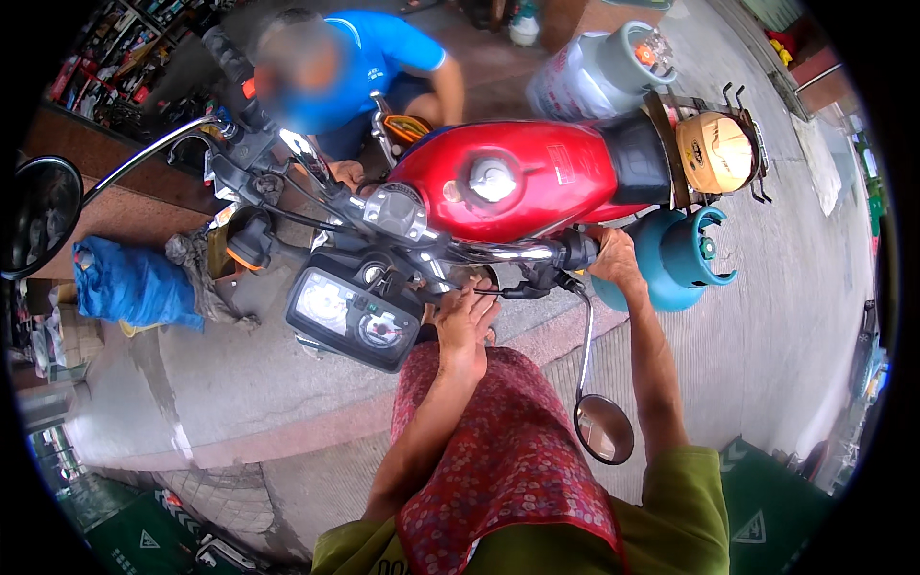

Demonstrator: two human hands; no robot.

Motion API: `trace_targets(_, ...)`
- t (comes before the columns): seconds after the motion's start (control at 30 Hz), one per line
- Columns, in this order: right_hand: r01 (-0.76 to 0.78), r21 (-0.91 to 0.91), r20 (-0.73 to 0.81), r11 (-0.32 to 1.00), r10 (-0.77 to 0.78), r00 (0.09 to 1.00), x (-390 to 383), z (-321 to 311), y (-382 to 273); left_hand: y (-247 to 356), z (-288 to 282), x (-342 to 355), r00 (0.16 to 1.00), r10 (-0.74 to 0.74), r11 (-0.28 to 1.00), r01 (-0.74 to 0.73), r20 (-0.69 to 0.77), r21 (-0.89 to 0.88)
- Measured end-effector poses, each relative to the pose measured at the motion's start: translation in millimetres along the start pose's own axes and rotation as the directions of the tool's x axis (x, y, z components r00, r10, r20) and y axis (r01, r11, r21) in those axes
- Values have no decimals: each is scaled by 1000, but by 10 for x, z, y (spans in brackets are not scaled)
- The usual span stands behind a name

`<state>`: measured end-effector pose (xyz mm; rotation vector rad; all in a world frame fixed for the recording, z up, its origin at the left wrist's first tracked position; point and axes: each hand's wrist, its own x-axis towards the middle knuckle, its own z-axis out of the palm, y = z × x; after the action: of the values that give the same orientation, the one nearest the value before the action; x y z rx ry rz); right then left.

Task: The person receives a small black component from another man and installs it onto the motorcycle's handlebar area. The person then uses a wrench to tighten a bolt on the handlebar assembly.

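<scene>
A red motorcycle [517,180] stands crosswise before me, its front end to the left. My right hand [615,257] is wrapped round the near handlebar grip [578,249], beside a black lever mount. My left hand [467,321] has its fingers stretched out and lies against the area under the handlebar, next to a black cable. What its fingertips touch is partly hidden. Left of that hand is the instrument cluster [353,311]. A round mirror [604,428] on a chrome stalk hangs below the handlebar.
Across the motorcycle, a person in a blue shirt [383,53] crouches, one hand near the fork. Gas cylinders [661,254] [623,62] stand on both sides of the seat. A yellow helmet [714,153] rests on the rear rack. A blue sack [139,283] lies left; another mirror [40,216] juts out.
</scene>
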<state>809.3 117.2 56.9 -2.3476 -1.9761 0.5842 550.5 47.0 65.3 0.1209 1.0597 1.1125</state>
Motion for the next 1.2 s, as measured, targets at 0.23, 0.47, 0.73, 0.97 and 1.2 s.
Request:
trace_targets(0.23,91,62,-105,994,-84,991,-53,-34,-28,34,-380,-453,938,-341,910,311,67,274)
trace_targets(0.47,148,1,-200,989,-145,969,21,170,163,104,-795,-638,956,-287,913,290,-54,288)
trace_targets(0.73,228,-20,-297,973,-224,928,3,239,263,230,-1055,-856,982,-112,992,121,-151,47)
trace_targets(0.97,402,-8,-288,915,-387,876,32,345,661,170,-1536,-1187,955,-87,989,48,-283,-142)
trace_targets(1.2,287,-267,-77,920,-317,945,-409,-848,1012,326,-1898,-1266,968,-95,966,34,-232,-256)
